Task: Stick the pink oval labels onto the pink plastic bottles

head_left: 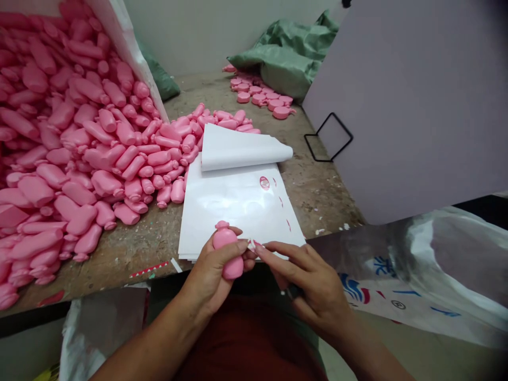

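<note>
My left hand (216,262) is wrapped round a small pink plastic bottle (226,241), its narrow neck pointing up and away from me. At its thumb tip, a small white-and-red sticker (252,244) meets the fingertips of my right hand (304,272), which is closed in a pinch. A dark object (292,291) shows partly under my right palm; its kind is hidden. Both hands are over the near edge of a stack of white sticker sheets (214,201). Its top sheet is folded back, and one round red sticker (264,183) with small red marks shows on the right.
A big heap of pink bottles (79,190) spills from a white sack (127,53) at left. Round pink pieces (257,98) lie by a green sack (286,53) at the back. A black wire stand (329,137) leans near a grey panel (416,106). Printed plastic (397,275) hangs right.
</note>
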### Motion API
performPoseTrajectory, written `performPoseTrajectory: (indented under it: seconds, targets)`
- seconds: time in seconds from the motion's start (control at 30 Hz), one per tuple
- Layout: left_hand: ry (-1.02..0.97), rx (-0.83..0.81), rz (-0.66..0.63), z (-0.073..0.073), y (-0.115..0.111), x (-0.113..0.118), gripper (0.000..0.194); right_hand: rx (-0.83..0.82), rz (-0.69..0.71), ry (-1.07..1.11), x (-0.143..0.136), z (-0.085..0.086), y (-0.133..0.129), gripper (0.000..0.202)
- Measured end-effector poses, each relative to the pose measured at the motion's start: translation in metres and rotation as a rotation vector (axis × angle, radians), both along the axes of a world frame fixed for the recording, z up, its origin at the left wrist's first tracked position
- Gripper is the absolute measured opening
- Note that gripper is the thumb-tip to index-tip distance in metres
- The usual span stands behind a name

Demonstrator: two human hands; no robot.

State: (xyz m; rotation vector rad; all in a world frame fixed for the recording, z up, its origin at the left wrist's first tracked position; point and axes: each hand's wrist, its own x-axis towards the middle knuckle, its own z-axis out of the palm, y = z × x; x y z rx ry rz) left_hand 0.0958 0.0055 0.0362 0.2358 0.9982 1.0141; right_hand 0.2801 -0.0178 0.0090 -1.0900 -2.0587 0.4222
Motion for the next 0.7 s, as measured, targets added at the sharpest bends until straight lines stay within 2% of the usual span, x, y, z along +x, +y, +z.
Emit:
performPoseTrajectory:
  seconds: [0.1,0.17,0.23,0.3,0.4,0.5,0.6,0.7]
  targets:
    - [0.094,0.078,-0.002,0.001,-0.001,-0.001,0.045,-0.345,-0.137,0.376,0.0,0.003,0.001,0.031]
    - [0.138,0.149,-0.032,0.0,-0.003,0.001,0.041,-0.539,-0.222,0.537,-0.004,0.005,0.003,0.015]
    - [0.158,0.199,-0.075,-0.001,-0.004,0.004,0.038,-0.701,-0.204,0.575,-0.008,0.006,0.005,0.02]
    - [0.177,0.228,-0.123,-0.003,-0.006,0.007,0.036,-0.795,-0.186,0.576,-0.009,0.007,0.004,0.025]
    - [0.232,0.237,-0.17,-0.004,-0.009,0.008,0.038,-0.776,-0.289,0.574,0.007,0.003,-0.003,0.027]
    - [0.288,0.223,-0.147,-0.005,-0.011,0.005,0.042,-0.653,-0.48,0.477,0.044,-0.012,-0.014,0.029]
    - [0.314,0.196,-0.104,-0.004,-0.009,0.0,0.046,-0.567,-0.624,0.393,0.085,-0.043,-0.02,0.028]
    - [0.314,0.154,-0.09,-0.002,-0.003,-0.003,0.049,-0.545,-0.685,0.367,0.111,-0.085,-0.019,0.028]
